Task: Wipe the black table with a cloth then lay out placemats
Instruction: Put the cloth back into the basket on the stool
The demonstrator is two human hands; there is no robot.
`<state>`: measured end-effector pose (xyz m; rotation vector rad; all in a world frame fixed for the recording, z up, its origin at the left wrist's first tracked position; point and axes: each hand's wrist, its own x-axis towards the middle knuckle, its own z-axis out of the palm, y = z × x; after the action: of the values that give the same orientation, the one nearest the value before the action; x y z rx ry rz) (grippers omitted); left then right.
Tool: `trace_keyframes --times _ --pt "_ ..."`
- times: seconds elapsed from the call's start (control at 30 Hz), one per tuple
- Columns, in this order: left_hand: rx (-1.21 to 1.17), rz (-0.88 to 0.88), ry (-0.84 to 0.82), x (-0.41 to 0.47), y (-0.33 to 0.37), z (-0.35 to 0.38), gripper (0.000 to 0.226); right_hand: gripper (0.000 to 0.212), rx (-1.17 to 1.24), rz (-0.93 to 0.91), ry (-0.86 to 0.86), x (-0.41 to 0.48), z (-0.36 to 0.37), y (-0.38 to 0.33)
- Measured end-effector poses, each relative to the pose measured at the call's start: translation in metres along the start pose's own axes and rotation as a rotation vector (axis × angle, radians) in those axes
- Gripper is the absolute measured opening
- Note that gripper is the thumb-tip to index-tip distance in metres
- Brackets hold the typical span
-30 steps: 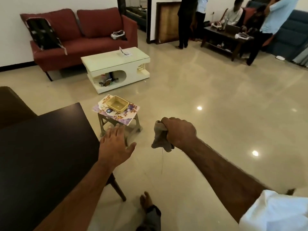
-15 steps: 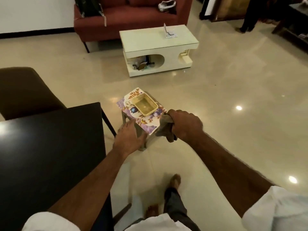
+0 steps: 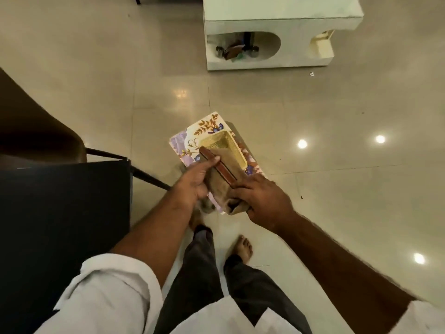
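Both hands clamp folded cloth point(image 3: 222, 182) above floral placemats point(image 3: 207, 126); black table point(image 3: 65, 213) lies left, left hand point(image 3: 195, 182) nearer than right hand point(image 3: 262, 201).

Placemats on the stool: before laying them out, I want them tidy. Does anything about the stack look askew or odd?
Yes. The floral placemats lie fanned, a purple-edged corner sticking out at the left. A yellow tray sits on top, and the cloth, held by both hands, drapes over it.
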<state>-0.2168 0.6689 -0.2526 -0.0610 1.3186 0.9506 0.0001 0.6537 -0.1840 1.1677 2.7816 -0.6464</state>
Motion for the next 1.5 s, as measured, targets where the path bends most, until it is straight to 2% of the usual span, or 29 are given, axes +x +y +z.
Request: trace_keyframes --times 0.03,0.2,0.37,0.53,0.7,0.87,0.93,1.03,1.1,1.2,1.27,1.37,1.43,1.5 --pt "0.013 0.009 0.006 0.023 0.011 -0.001 0.042 0.049 -0.016 0.025 0.0 0.016 0.011 0.013" --pt "0.118 0.023 0.015 0.148 0.05 -0.004 0.022 0.032 -0.113 0.118 0.043 0.111 0.077 0.073" --pt "0.169 -0.055 0.046 0.249 0.053 -0.002 0.024 0.027 -0.172 0.207 -0.105 0.184 0.141 0.122" --pt "0.3 -0.048 0.099 0.295 0.033 0.003 0.021 0.028 -0.216 0.138 -0.142 0.207 0.184 0.152" --pt "0.44 -0.012 0.23 0.306 0.026 0.015 0.035 0.035 -0.187 0.141 -0.291 0.221 0.195 0.163" --pt "0.76 0.109 0.393 0.293 0.03 0.024 0.043 0.052 -0.139 0.019 -0.39 0.229 0.178 0.163" --pt "0.948 0.192 0.395 0.289 0.027 0.019 0.048 0.054 -0.15 -0.05 -0.499 0.229 0.173 0.163" --pt "1.34 0.277 0.379 0.294 0.027 0.017 0.043 0.048 -0.134 -0.056 -0.589 0.233 0.167 0.163" --pt "1.566 0.235 0.329 0.296 0.028 0.019 0.041 0.043 -0.114 -0.038 -0.614 0.234 0.167 0.164" --pt "1.861 0.295 0.319 0.297 0.033 0.02 0.038 0.041 -0.125 -0.038 -0.607 0.233 0.173 0.161" --pt "1.87 0.343 0.379 0.293 0.033 0.017 0.044 0.044 -0.124 -0.035 -0.612 0.232 0.176 0.16" --pt "1.704 0.469 0.585 0.277 0.031 0.0 0.078 0.048 0.011 0.029 -0.548 0.231 0.165 0.167" --pt "1.448 0.504 0.756 0.265 0.021 -0.022 0.088 0.045 0.13 0.14 -0.315 0.226 0.157 0.175" --pt "1.228 0.337 0.696 0.261 0.007 -0.04 0.078 0.039 0.186 0.288 -0.071 0.222 0.153 0.188"
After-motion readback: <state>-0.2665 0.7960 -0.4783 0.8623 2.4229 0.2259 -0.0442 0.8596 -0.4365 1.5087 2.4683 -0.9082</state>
